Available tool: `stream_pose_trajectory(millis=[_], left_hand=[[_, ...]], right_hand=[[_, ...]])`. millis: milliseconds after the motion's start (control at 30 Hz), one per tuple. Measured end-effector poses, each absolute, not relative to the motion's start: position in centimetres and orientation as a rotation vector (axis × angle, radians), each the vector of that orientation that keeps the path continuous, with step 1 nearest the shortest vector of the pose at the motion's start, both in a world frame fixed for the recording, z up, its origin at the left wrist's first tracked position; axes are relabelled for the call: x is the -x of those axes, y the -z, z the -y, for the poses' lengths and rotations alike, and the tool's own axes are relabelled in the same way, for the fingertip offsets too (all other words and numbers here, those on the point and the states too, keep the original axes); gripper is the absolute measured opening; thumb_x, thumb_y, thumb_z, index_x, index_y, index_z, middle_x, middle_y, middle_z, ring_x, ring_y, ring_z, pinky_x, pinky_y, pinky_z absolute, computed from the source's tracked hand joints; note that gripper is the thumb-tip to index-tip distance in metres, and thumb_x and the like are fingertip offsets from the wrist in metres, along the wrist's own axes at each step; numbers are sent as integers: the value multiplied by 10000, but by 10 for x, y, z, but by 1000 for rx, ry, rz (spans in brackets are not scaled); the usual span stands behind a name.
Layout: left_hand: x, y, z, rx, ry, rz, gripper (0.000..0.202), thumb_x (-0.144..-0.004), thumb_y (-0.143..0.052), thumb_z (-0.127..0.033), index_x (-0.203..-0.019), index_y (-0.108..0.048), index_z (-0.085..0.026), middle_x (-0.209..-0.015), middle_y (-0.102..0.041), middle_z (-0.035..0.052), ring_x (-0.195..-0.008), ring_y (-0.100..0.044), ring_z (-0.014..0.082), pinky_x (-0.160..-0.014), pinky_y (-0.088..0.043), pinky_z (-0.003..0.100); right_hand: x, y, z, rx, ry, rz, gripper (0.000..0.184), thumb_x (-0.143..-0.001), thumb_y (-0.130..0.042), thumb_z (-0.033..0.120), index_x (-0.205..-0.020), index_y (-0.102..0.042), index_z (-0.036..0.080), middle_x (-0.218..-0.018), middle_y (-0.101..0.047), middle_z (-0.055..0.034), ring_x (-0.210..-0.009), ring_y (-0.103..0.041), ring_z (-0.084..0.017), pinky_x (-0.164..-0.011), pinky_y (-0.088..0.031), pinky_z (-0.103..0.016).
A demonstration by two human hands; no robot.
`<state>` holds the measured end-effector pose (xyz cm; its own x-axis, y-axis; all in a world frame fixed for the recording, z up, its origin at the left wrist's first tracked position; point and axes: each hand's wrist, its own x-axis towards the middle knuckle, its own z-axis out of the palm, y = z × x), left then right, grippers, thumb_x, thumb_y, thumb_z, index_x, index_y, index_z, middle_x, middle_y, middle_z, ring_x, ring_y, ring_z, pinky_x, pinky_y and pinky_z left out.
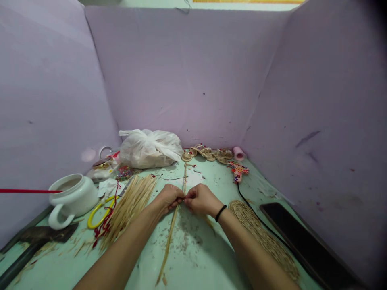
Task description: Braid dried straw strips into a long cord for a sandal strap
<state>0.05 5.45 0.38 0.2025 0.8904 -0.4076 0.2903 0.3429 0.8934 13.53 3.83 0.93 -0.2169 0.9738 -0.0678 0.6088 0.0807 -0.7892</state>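
Mid-plait: left hand [168, 198] and right hand [201, 199] pinch the straw braid [184, 177]; next crossing likely needs steady tension.

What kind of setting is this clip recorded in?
Probably a small straw-craft workstation: lilac partition walls box in a green table holding a straw bundle, finished woven pieces and a glue gun.

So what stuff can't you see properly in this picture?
Head view only:
- Fingertips of left hand and right hand: curled over the straw strand.
- White bag: contents hidden by plastic.
- White pot: inside too dim.
- Red cord: cut off by left edge.
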Motion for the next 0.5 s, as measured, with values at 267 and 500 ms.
stream_pose_trajectory(millis=[267, 500], left_hand=[[3, -2, -57, -1206, -595, -1209, 147, -528, -539, -241, -481, -430, -156, -368, -354, -75, -271, -215, 21, -304, -81, 194], [4, -8, -55, -1308, -504, -1253, 89, -535, -502, -221, -490, -485, -146, -348, -357, -64, -266, -212, 38, -317, -87, 210]], right_hand=[[-137, -11, -48, 1510, -1381, 1284, 129, -622, -489, 145, -496, -514, 147, -434, -518, 13, -394, -436, -67, -422, -350, -184], [-126, -1, -42, 1475, -1399, 1275, 151, -527, -461, 62, -394, -466, 132, -322, -349, 70, -327, -231, -21, -349, -138, -185]])
